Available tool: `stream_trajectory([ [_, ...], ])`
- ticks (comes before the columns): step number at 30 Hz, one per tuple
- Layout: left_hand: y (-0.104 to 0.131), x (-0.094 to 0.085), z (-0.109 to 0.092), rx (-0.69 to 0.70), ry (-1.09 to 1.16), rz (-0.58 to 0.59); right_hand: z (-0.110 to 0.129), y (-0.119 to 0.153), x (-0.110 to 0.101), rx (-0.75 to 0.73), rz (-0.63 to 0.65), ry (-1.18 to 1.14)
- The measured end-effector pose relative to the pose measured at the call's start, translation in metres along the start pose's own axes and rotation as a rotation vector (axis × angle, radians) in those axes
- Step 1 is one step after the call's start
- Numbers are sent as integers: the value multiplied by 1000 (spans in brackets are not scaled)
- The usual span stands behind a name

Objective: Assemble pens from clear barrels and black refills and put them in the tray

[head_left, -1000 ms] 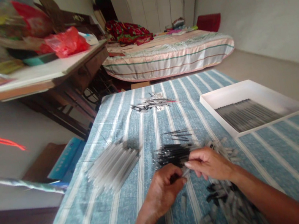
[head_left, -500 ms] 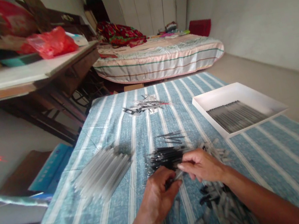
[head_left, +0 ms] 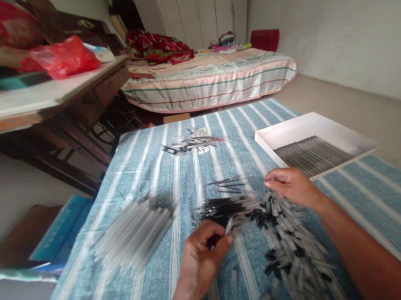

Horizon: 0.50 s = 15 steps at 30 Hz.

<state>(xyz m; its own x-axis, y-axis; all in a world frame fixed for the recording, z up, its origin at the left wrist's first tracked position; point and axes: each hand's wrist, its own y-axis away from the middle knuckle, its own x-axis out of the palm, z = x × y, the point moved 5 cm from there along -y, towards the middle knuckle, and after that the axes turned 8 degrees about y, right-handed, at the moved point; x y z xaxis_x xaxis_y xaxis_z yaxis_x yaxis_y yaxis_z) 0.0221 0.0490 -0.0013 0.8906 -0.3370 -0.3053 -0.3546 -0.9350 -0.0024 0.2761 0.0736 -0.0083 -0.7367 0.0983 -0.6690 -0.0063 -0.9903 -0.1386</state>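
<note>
My left hand [head_left: 205, 252] is closed, with thumb and fingers pinching a slim pale pen piece [head_left: 229, 225] whose tip sticks up. Just beyond it lies a bundle of thin black sticks [head_left: 220, 208] that look like pen refills. My right hand [head_left: 290, 187] is held over the far end of a heap of short clear and black pieces [head_left: 296, 252], resembling pen caps. Its thumb and fingertips are pressed together, and what they hold, if anything, is too small to make out. Left of my hands is a stack of long translucent tubes [head_left: 135, 234], like pen barrels.
A white box [head_left: 353, 136] at the right holds a row of dark-filled pens [head_left: 312, 155]. Several loose black sticks [head_left: 226, 186] lie mid-table, and a small pile of assorted pieces [head_left: 195, 142] is farther back on the striped cloth [head_left: 143, 175]. A bed [head_left: 212, 83] stands beyond.
My right hand has moved away from my left, rightward and farther out over the heap. My left hand stays nearly in place, still pinching the pale piece.
</note>
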Motion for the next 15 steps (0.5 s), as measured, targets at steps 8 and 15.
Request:
stream_trajectory([
  [8,0,-2,15,-234,235,-65,-9,2,12,-56,252,382],
  [15,0,-2,19,-234,251,-72,3,4,14,-61,360,686],
])
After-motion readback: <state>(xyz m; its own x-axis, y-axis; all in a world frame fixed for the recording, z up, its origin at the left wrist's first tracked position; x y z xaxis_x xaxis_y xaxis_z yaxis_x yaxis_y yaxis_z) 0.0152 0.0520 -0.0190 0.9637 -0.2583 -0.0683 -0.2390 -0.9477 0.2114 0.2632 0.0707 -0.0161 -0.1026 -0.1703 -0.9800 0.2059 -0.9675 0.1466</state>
